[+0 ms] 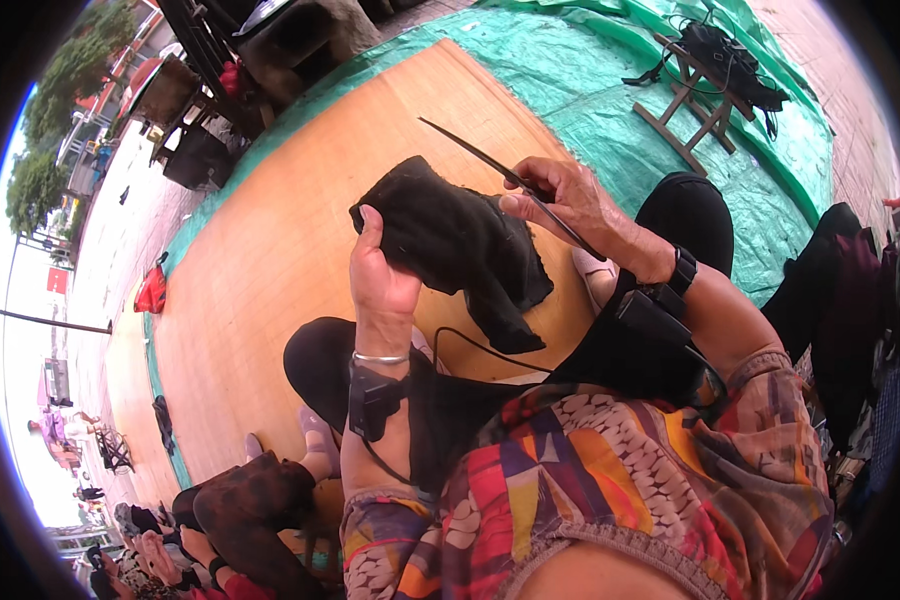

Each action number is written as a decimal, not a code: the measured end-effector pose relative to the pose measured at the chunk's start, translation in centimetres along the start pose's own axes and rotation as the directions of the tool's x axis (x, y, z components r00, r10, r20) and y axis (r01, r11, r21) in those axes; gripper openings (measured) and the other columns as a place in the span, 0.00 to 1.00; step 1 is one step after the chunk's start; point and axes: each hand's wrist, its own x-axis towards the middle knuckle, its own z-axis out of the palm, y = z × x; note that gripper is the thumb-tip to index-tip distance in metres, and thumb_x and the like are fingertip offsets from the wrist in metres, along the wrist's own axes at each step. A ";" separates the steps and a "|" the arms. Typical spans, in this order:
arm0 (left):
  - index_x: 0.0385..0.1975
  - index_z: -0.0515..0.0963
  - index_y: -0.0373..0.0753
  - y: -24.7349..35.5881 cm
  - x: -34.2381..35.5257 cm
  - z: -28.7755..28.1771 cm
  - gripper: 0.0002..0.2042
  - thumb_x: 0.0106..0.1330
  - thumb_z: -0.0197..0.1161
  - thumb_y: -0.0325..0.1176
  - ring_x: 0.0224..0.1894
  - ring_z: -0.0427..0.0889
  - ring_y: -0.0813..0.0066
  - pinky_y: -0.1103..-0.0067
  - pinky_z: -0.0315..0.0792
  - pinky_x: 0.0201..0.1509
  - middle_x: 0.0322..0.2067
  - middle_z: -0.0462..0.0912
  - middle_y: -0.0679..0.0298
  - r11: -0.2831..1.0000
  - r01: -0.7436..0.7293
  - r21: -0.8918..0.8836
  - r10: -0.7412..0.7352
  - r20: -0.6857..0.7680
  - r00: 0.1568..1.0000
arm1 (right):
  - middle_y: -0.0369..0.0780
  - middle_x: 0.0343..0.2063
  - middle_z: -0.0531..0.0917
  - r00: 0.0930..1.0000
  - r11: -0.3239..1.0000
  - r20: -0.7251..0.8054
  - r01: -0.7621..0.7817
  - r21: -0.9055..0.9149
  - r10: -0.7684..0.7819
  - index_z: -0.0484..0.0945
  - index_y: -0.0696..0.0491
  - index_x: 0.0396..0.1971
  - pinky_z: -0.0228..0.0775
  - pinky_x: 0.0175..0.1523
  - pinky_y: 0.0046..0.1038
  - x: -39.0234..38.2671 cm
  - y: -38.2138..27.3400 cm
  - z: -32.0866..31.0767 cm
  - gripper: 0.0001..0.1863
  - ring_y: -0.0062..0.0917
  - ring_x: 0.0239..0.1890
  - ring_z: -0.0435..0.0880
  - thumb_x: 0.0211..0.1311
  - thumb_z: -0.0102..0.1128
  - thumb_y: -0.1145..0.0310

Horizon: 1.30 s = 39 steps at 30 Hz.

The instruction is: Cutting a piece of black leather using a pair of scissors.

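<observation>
A piece of black cloth with ragged edges is gripped by my left hand, thumb on top, and hangs down toward the lower right. My right hand, to the right of the cloth, is closed on a long dark tool that looks like scissors, its pointed end reaching up and left above the cloth. The hidden part of the tool lies under my fingers.
A wooden board lies on a green tarp. A folding stool with a black bag stands upper right, dark equipment upper left, a red bag left. Other seated people are at lower left.
</observation>
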 end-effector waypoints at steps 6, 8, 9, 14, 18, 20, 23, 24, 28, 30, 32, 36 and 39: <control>0.52 0.68 0.32 0.0 0.0 0.1 0.20 0.68 0.49 0.42 0.56 0.71 0.61 0.65 0.62 0.62 0.53 0.73 0.57 0.999 -0.043 0.029 0.043 0.011 0.999 | 0.42 0.17 0.75 0.996 0.993 0.023 0.086 -0.078 -0.085 0.77 0.60 0.31 0.64 0.28 0.30 -0.6 0.3 0.7 0.31 0.27 0.21 0.75 0.52 0.58 0.40; 0.52 0.68 0.32 0.0 -0.1 0.2 0.20 0.69 0.49 0.42 0.56 0.71 0.61 0.65 0.62 0.62 0.53 0.73 0.57 0.998 -0.052 0.031 0.052 0.024 0.998 | 0.42 0.17 0.75 0.997 0.995 0.041 0.061 -0.080 -0.058 0.76 0.60 0.32 0.64 0.29 0.31 -0.5 -0.1 0.6 0.31 0.29 0.22 0.76 0.52 0.58 0.41; 0.52 0.68 0.32 0.0 -0.1 0.1 0.20 0.69 0.48 0.42 0.56 0.71 0.61 0.65 0.62 0.62 0.53 0.73 0.57 0.998 -0.054 0.026 0.052 0.055 0.997 | 0.42 0.17 0.76 0.998 0.993 0.057 0.039 -0.108 -0.033 0.76 0.60 0.31 0.65 0.29 0.31 -0.4 -0.1 0.6 0.30 0.29 0.22 0.76 0.53 0.58 0.42; 0.52 0.68 0.33 -0.3 0.3 0.1 0.20 0.69 0.48 0.42 0.56 0.70 0.60 0.64 0.62 0.62 0.53 0.73 0.57 0.999 -0.042 0.006 0.042 0.044 0.998 | 0.38 0.14 0.68 0.998 0.992 0.062 0.001 -0.127 0.007 0.74 0.60 0.30 0.59 0.25 0.28 -0.3 0.2 1.0 0.28 0.21 0.19 0.67 0.51 0.62 0.45; 0.52 0.68 0.33 -0.5 0.2 0.2 0.20 0.68 0.49 0.42 0.56 0.70 0.60 0.64 0.61 0.62 0.53 0.72 0.57 0.997 -0.063 0.045 0.061 0.039 0.997 | 0.40 0.14 0.71 0.981 0.929 -0.013 0.178 -0.325 -0.192 0.74 0.58 0.29 0.61 0.25 0.29 -0.4 1.0 1.8 0.22 0.28 0.16 0.69 0.49 0.66 0.52; 0.52 0.68 0.33 -0.5 0.0 0.3 0.20 0.68 0.49 0.42 0.56 0.70 0.60 0.64 0.61 0.62 0.53 0.72 0.57 0.997 -0.063 0.047 0.061 0.042 0.997 | 0.40 0.14 0.73 0.965 0.900 -0.032 0.232 -0.368 -0.262 0.74 0.57 0.29 0.61 0.25 0.30 -0.4 1.1 1.7 0.20 0.30 0.16 0.69 0.48 0.68 0.55; 0.52 0.68 0.33 -0.5 -0.1 0.6 0.20 0.69 0.49 0.42 0.56 0.70 0.60 0.64 0.61 0.62 0.53 0.72 0.56 0.996 -0.072 0.043 0.070 0.049 0.996 | 0.38 0.13 0.72 0.977 0.908 -0.037 0.180 -0.378 -0.209 0.74 0.57 0.28 0.61 0.25 0.27 -0.5 0.6 1.2 0.24 0.25 0.16 0.69 0.51 0.65 0.49; 0.52 0.68 0.33 -0.3 -0.1 0.7 0.20 0.69 0.48 0.43 0.55 0.70 0.59 0.64 0.62 0.62 0.52 0.73 0.57 0.993 -0.101 0.065 0.100 0.027 0.995 | 0.36 0.14 0.72 0.995 0.968 0.015 0.103 -0.230 -0.103 0.74 0.58 0.28 0.60 0.25 0.25 -0.3 0.5 0.8 0.26 0.22 0.17 0.69 0.52 0.62 0.45; 0.50 0.69 0.34 0.2 -0.1 0.5 0.20 0.69 0.47 0.43 0.54 0.71 0.59 0.64 0.63 0.61 0.51 0.74 0.58 0.988 -0.139 0.061 0.140 -0.011 0.990 | 0.36 0.14 0.74 0.992 1.000 0.123 -0.023 0.009 0.021 0.79 0.59 0.27 0.64 0.25 0.26 0.3 0.4 0.0 0.31 0.20 0.18 0.73 0.53 0.56 0.39; 0.51 0.68 0.33 0.5 -0.1 0.3 0.19 0.70 0.46 0.42 0.55 0.70 0.60 0.64 0.62 0.62 0.52 0.73 0.57 0.988 -0.148 0.042 0.150 -0.041 0.988 | 0.33 0.13 0.72 0.976 0.994 0.208 -0.077 0.078 0.059 0.78 0.58 0.27 0.62 0.24 0.22 -0.5 -0.7 -0.4 0.32 0.16 0.17 0.70 0.55 0.51 0.37; 0.52 0.67 0.32 0.6 -0.1 0.2 0.19 0.70 0.46 0.41 0.56 0.70 0.60 0.64 0.62 0.62 0.53 0.72 0.56 0.987 -0.161 0.024 0.163 -0.079 0.984 | 0.32 0.13 0.72 0.893 0.938 0.427 -0.259 0.231 0.141 0.78 0.57 0.28 0.59 0.22 0.19 -1.1 -1.6 -0.5 0.32 0.13 0.16 0.68 0.58 0.48 0.37; 0.52 0.67 0.32 0.5 0.6 0.1 0.20 0.70 0.44 0.42 0.56 0.70 0.60 0.64 0.62 0.62 0.53 0.71 0.56 0.978 -0.190 0.083 0.201 -0.147 0.968 | 0.30 0.16 0.71 0.818 0.908 0.503 -0.395 0.141 0.278 0.75 0.58 0.30 0.57 0.23 0.14 -1.6 -1.5 0.0 0.31 0.09 0.17 0.66 0.61 0.45 0.39; 0.53 0.67 0.33 0.2 0.8 0.0 0.20 0.71 0.43 0.42 0.56 0.70 0.59 0.64 0.62 0.62 0.53 0.71 0.56 0.981 -0.178 0.072 0.188 -0.170 0.967 | 0.30 0.16 0.71 0.815 0.907 0.519 -0.389 0.164 0.256 0.75 0.57 0.29 0.56 0.22 0.14 -1.3 -1.5 0.3 0.31 0.10 0.17 0.65 0.62 0.43 0.40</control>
